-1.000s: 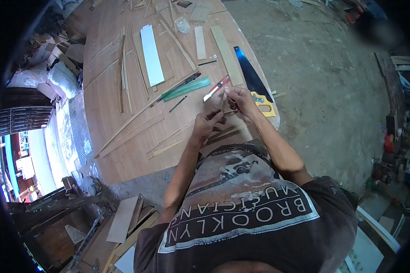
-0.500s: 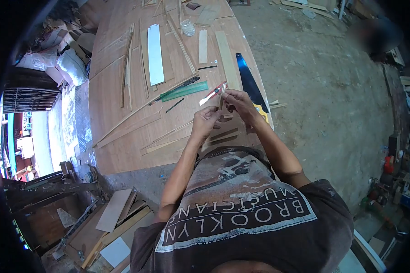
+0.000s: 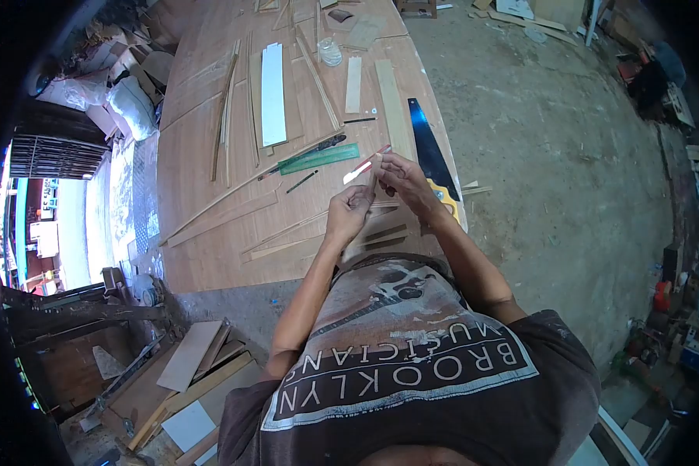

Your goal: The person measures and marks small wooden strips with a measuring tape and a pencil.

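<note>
I see the left hand (image 3: 348, 215) and right hand (image 3: 406, 183) pinching a thin wooden strip (image 3: 377, 172), utility knife (image 3: 362, 168) just beyond — a two-handed handling step, I judge, calling next for steadiness.

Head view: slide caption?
Left hand and right hand hold a thin strip above the table, near a handsaw.

The wood-toned worktop (image 3: 198, 268) bears thin wooden strips (image 3: 231, 85) toward its left side and a long white panel (image 3: 273, 95) near them. A clear jar (image 3: 330, 54) stands toward the far end. A green strip (image 3: 318, 158) lies mid-surface, with a dark pencil (image 3: 302, 182) just beside it. A red-and-white cutter (image 3: 359, 171), a pale board (image 3: 396, 109) and a yellow-handled handsaw (image 3: 429, 147) lie toward the right edge.
</note>
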### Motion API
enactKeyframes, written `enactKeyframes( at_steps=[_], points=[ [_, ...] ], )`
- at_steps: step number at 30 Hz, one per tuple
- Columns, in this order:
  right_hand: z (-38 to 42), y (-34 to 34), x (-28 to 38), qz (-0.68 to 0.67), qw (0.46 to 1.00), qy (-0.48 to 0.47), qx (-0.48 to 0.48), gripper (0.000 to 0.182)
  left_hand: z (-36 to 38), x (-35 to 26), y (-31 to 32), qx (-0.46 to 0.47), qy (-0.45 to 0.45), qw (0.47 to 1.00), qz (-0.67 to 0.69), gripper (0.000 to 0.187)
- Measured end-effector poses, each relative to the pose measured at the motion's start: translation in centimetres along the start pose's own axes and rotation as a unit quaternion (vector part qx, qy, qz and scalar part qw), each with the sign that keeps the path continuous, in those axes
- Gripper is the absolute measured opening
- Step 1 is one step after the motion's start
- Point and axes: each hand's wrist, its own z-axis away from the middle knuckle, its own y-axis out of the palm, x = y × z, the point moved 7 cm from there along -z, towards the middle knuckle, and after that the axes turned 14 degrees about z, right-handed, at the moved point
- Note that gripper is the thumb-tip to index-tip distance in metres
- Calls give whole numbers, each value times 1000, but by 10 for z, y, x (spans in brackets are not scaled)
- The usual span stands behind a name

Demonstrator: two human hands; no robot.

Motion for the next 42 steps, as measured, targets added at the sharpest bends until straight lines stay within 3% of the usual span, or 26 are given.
enactKeyframes(
  at_steps=[2,5,8,9,11,13,15,17,19,20,24,26,29,34,35,36,37,39,41,42],
  points=[
    [-1,1,3,5,1000,-14,9,25,-1,-16,-1,-18,139,983,-115,27],
    [-1,4,1,62,998,-23,14,18,2,-35,-1,-57,214,973,-69,27],
    [1,5,16,279,927,-245,-51,14,14,-66,9,-81,262,961,-18,23],
    [2,10,18,280,925,-254,-41,14,13,-65,3,-91,270,958,-15,23],
    [-1,16,1,268,957,-111,0,30,6,-56,-3,-65,278,953,-101,26],
    [0,25,3,271,956,-111,2,30,7,-59,-11,-77,268,952,-129,24],
    [-2,33,2,272,956,-105,1,31,4,-48,-20,-78,196,971,-113,22],
    [-9,46,-10,225,971,-65,49,30,3,-44,-31,-73,206,971,-95,17],
    [-18,55,-18,266,957,-108,48,29,-1,-32,-42,-55,137,986,80,16],
    [-23,60,-23,277,953,-108,52,28,-13,-15,-57,-54,171,984,7,16],
    [-54,84,-24,304,946,-77,79,25,-20,-38,-86,-76,140,987,-13,14],
    [-73,92,-14,280,954,-64,85,29,-39,-33,-108,-68,142,976,153,8],
    [-112,98,-27,302,949,-8,87,29,-73,-28,-148,-90,139,952,257,3],
    [-190,97,-30,364,930,17,48,28,-138,-55,-218,-119,164,970,137,7],
    [-209,99,-23,368,929,12,45,28,-156,-61,-237,-155,189,969,39,10],
    [-226,99,-22,349,936,34,35,30,-170,-74,-248,-191,210,957,-59,12],
    [-241,98,-24,329,942,58,26,31,-187,-80,-257,-189,213,957,-56,12],
    [-278,97,-43,324,946,18,5,33,-216,-100,-272,-220,232,930,-180,13],
    [-317,104,-33,323,946,-1,7,34,-236,-122,-265,-225,211,928,-210,14],
    [-339,105,-36,368,930,-2,7,33,-249,-129,-262,-234,257,894,-283,14]
  ],
)
